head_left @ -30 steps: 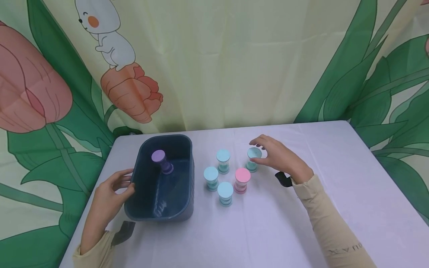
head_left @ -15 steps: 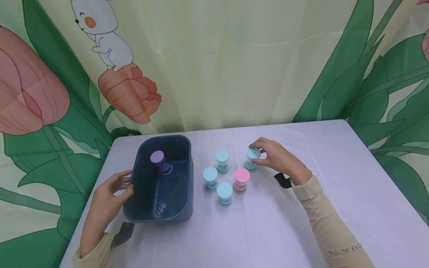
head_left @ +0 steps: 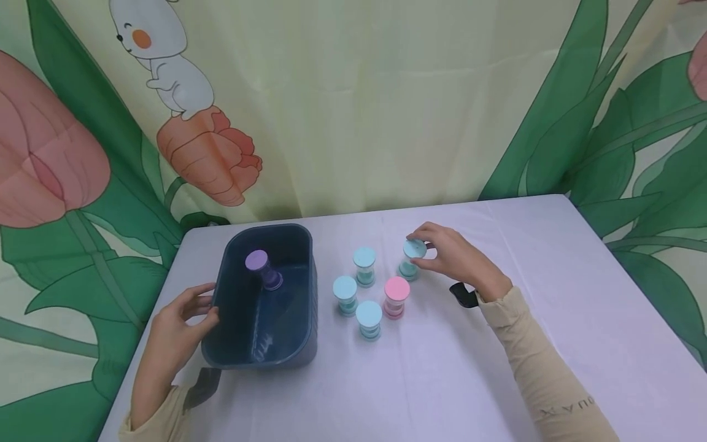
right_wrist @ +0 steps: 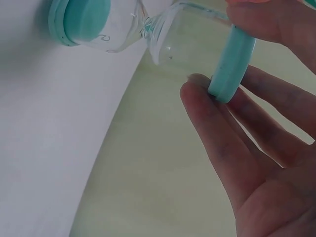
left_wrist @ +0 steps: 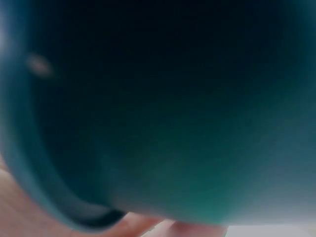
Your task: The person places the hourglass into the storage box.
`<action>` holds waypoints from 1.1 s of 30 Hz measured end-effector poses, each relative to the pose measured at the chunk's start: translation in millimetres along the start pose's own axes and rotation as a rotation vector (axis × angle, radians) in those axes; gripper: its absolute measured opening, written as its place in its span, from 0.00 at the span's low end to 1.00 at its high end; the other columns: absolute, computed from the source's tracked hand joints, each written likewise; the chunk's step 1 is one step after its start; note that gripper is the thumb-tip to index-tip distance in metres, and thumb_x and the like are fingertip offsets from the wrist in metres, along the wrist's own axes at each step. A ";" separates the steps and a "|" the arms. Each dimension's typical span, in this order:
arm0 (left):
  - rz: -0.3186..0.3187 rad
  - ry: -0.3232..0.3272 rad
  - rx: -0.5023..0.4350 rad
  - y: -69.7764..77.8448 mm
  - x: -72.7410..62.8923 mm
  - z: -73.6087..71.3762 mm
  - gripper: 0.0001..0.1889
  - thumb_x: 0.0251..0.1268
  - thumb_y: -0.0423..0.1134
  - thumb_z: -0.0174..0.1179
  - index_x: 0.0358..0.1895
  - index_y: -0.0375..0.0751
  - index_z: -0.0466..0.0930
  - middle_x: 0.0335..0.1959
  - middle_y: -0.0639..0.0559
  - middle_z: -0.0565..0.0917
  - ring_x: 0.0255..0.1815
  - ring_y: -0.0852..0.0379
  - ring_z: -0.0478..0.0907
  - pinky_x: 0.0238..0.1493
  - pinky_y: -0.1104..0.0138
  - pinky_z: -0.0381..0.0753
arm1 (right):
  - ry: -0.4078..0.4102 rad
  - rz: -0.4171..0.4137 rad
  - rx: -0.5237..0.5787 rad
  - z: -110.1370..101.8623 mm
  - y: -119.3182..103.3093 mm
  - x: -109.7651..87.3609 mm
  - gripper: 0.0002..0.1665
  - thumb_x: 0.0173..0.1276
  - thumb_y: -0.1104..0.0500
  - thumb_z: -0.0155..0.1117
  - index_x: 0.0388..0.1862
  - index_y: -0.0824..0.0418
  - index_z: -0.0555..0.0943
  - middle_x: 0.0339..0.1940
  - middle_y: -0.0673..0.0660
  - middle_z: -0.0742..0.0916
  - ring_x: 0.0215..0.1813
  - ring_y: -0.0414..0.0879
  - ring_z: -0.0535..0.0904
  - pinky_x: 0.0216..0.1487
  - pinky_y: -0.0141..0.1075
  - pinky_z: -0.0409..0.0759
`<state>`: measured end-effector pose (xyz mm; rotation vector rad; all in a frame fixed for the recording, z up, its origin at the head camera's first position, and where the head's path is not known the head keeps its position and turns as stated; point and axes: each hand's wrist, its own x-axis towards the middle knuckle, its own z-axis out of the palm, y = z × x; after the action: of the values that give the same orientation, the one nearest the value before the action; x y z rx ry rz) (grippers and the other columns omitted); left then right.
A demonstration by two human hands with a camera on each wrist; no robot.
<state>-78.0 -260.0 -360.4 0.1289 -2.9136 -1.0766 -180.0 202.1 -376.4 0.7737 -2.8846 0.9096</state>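
In the head view my right hand point(head_left: 454, 256) pinches a teal sand timer point(head_left: 408, 267) by its top cap, thumb on one side and fingers on the other. The right wrist view shows its clear glass bulbs and teal cap point(right_wrist: 230, 66) between the fingertips. My left hand point(head_left: 175, 328) lies along the left side of a dark blue plastic basin point(head_left: 314, 307), relaxed fingers at its outer wall and thumb at the rim. Inside the basin a purple sand timer point(head_left: 264, 268) leans. The blurred basin wall point(left_wrist: 163, 148) fills the left wrist view, hiding most of that hand.
Between basin and right hand stand light blue sand timers, one at the back point(head_left: 364, 266), one at the left point(head_left: 345, 294) and one in front point(head_left: 369, 319). A pink one point(head_left: 396, 297) is close by. A printed curtain point(head_left: 353, 110) hangs behind the white-covered table point(head_left: 442, 368).
My right fingers have closed onto the teal timer's cap, and that timer has shifted slightly up and left. The left hand stays at the basin. The head view has drifted a little.
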 end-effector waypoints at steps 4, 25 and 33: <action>-0.010 0.003 0.004 0.1 0.3 0.8 0.26 0.67 0.34 0.59 0.69 0.37 0.70 0.55 0.30 0.82 0.56 0.33 0.79 0.52 0.40 0.80 | 0.005 0.001 0.001 -5.3 -4.3 1.4 0.26 0.59 0.60 0.75 0.55 0.68 0.82 0.50 0.58 0.84 0.48 0.52 0.82 0.52 0.47 0.83; 0.003 -0.045 -0.016 -5.7 1.8 -2.6 0.28 0.68 0.35 0.60 0.70 0.37 0.68 0.57 0.30 0.81 0.59 0.32 0.77 0.53 0.41 0.80 | 0.061 -0.069 -0.007 -21.4 -25.6 12.7 0.26 0.60 0.60 0.75 0.56 0.68 0.81 0.51 0.59 0.84 0.47 0.53 0.84 0.52 0.46 0.83; 0.005 -0.043 -0.021 -5.8 1.9 -2.9 0.28 0.69 0.36 0.60 0.70 0.37 0.68 0.57 0.30 0.80 0.59 0.32 0.77 0.54 0.42 0.80 | 0.077 -0.114 -0.003 -24.1 -35.0 20.9 0.26 0.61 0.59 0.74 0.56 0.67 0.81 0.53 0.59 0.84 0.47 0.53 0.84 0.53 0.46 0.83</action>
<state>-79.3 -266.4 -361.9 0.0999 -2.9375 -1.1231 -185.1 181.0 -334.4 0.8716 -2.7437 0.9009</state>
